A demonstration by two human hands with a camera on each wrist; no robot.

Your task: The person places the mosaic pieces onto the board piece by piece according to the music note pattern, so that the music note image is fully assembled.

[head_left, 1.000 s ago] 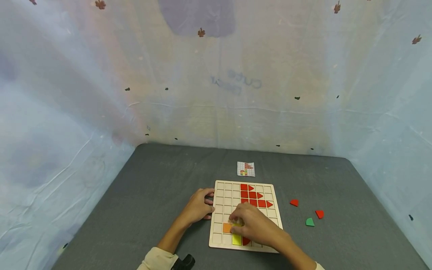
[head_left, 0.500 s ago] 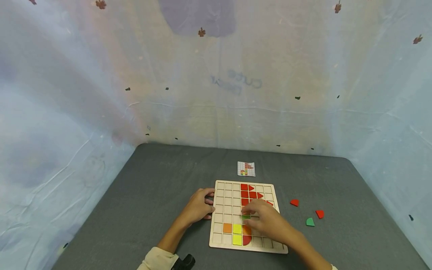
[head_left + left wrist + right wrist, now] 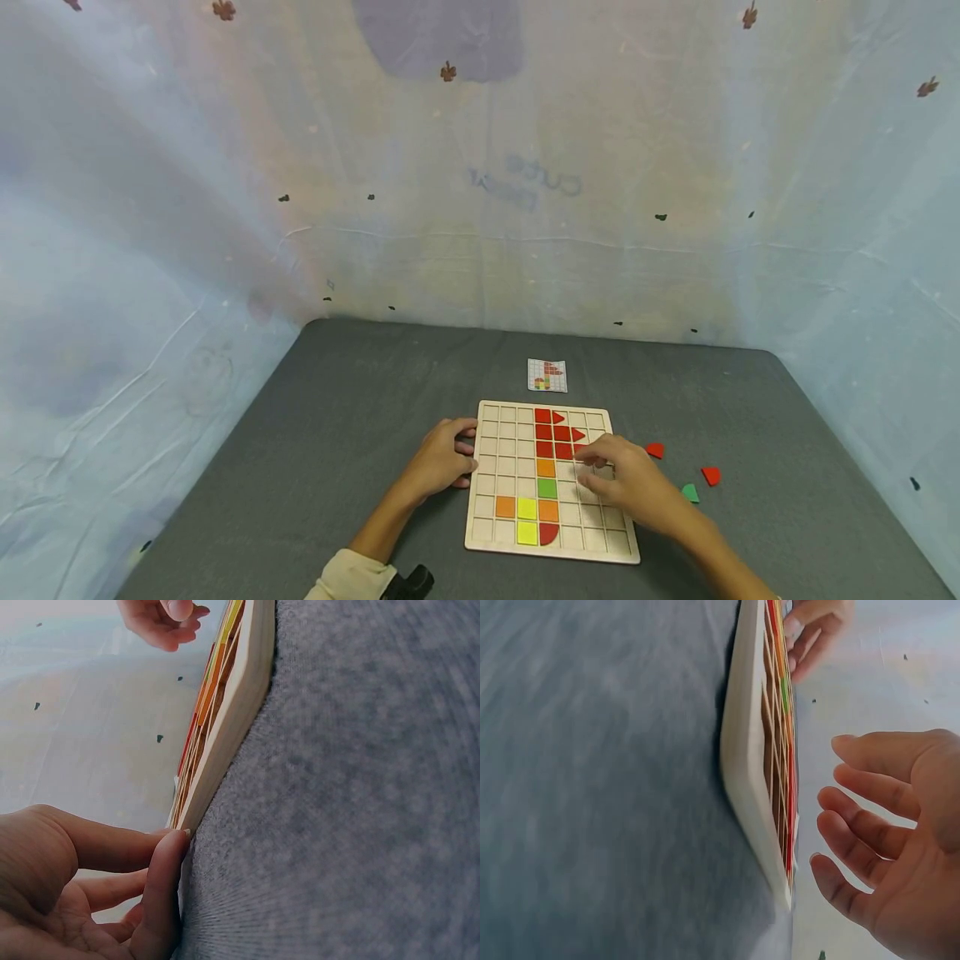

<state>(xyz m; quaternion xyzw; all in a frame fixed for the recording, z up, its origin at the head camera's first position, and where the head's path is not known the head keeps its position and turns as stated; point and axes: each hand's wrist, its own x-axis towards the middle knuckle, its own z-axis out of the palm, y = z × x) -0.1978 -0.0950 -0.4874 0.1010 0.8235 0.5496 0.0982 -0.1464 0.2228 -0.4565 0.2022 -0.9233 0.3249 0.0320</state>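
My left hand [image 3: 438,458] rests at the left edge of a pale wooden grid board [image 3: 495,442], its fingertips touching the side. In the left wrist view, thumb and finger meet the board's edge [image 3: 232,720]. Over the right part of the board hovers my right hand [image 3: 626,479], fingers loosely bent and apart, holding nothing; the right wrist view shows its spread fingers [image 3: 862,832]. Set in the board are red squares and triangles [image 3: 543,432], an orange square [image 3: 546,467], a green square [image 3: 547,488], yellow squares [image 3: 527,508] and a red rounded piece [image 3: 549,533].
A small printed pattern card [image 3: 547,376] lies beyond the board. Loose on the grey table [image 3: 375,375], to the right, are a red piece [image 3: 656,450], another red piece [image 3: 711,476] and a green piece [image 3: 691,493], partly behind the right hand.
My right hand has moved right and away from the lower middle cells, uncovering the green and orange squares there. The left hand and the board stay put.
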